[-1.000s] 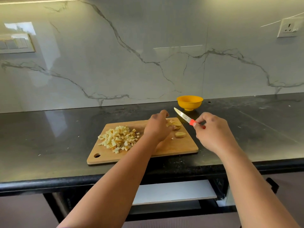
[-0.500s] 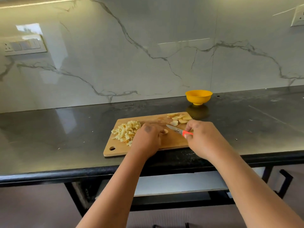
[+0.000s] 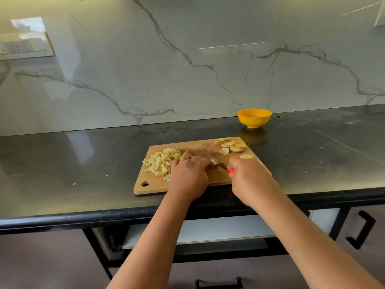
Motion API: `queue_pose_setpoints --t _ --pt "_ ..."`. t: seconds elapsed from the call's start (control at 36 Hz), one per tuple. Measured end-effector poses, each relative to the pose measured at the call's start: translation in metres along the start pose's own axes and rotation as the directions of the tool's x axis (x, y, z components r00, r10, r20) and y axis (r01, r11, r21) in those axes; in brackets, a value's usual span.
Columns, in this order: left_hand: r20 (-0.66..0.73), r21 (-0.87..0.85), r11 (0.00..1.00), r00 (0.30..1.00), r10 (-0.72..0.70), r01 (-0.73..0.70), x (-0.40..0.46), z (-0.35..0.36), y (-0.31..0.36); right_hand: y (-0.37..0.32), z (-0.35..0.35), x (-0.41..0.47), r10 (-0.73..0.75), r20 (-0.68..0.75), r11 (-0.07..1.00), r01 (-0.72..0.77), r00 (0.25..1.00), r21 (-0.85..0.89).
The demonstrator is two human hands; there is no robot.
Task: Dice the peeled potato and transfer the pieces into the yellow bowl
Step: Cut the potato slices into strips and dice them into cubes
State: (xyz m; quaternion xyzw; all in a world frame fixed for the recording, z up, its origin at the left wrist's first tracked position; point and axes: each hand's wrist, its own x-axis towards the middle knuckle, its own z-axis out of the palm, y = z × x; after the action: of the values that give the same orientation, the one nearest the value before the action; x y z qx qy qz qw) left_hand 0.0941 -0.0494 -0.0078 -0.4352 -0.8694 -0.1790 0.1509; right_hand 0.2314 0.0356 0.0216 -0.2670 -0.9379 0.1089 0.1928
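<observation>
Fingers [image 3: 205, 161] of the left hand [image 3: 188, 176] curl down over a small potato piece [image 3: 214, 162] in the middle of the wooden cutting board [image 3: 154, 185] and hold it in place. Most of that piece is hidden under the hand. The right hand [image 3: 250, 182] has its fingers wrapped tight around the red handle of a knife [image 3: 220, 164]. The knife blade points to the left and touches the potato piece just beside the left fingertips.

On the left part of the board sits a pile of diced potato [image 3: 161, 162], right next to the left hand. At the far right corner of the board lie some round potato slices [image 3: 231, 145], a few on top of each other. One more slice [image 3: 246, 156] lies alone near the right hand.

The yellow bowl [image 3: 254, 117] stands on the dark countertop [image 3: 73, 163] behind the board, near its far right corner and not touching it. I cannot tell what is in the bowl. A white marble wall [image 3: 187, 59] rises behind the countertop.
</observation>
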Motion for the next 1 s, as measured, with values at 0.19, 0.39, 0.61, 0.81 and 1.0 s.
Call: queue_pose_setpoints --t 0.19,0.39,0.61,0.81,1.0 --pt "-0.004 -0.030 0.999 1.000 0.019 -0.019 -0.005 -0.004 0.001 0.020 -0.031 -0.007 0.001 0.015 1.000 -0.001 1.000 -0.021" --pt "-0.014 -0.029 1.000 1.000 0.012 -0.012 -0.005 -0.004 0.001 0.011 -0.015 -0.006 -0.052 -0.047 0.998 0.054 0.998 0.037" --pt "-0.019 -0.008 1.000 1.000 0.021 -0.021 -0.005 -0.001 0.001 -0.013 0.010 -0.006 -0.039 -0.017 0.991 0.036 0.999 -0.132" --pt "-0.011 -0.011 1.000 1.000 0.016 -0.016 -0.007 -0.003 0.000 0.009 -0.025 -0.008 0.016 0.076 0.999 -0.013 0.997 -0.044" --pt "-0.076 -0.089 0.996 0.997 0.013 -0.020 -0.004 0.001 -0.001 0.033 -0.045 -0.004 0.011 -0.002 0.992 -0.011 1.000 0.129"
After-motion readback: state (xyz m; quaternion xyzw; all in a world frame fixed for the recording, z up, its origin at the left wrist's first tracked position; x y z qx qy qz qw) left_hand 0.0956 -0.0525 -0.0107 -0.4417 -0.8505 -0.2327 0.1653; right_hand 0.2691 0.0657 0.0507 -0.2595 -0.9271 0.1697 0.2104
